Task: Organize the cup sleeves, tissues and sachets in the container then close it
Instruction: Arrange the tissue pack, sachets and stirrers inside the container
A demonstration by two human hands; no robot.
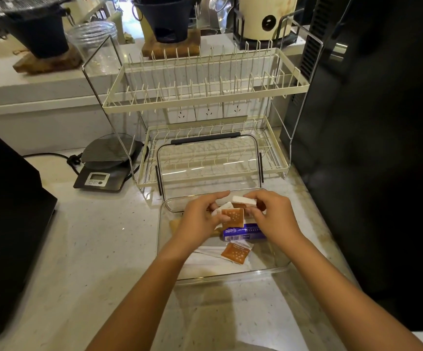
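Note:
A clear plastic container sits on the counter with its hinged lid standing open against the dish rack. Over the container my left hand pinches brown and white sachets. My right hand grips more sachets just beside them. Inside the container lie a blue tissue pack, one loose brown sachet and white tissues on the bottom. A tan cup sleeve shows partly behind my left wrist.
A cream two-tier dish rack stands right behind the container. A digital scale with a cable sits to the left. A black machine walls off the right side, and another black appliance stands at the left edge.

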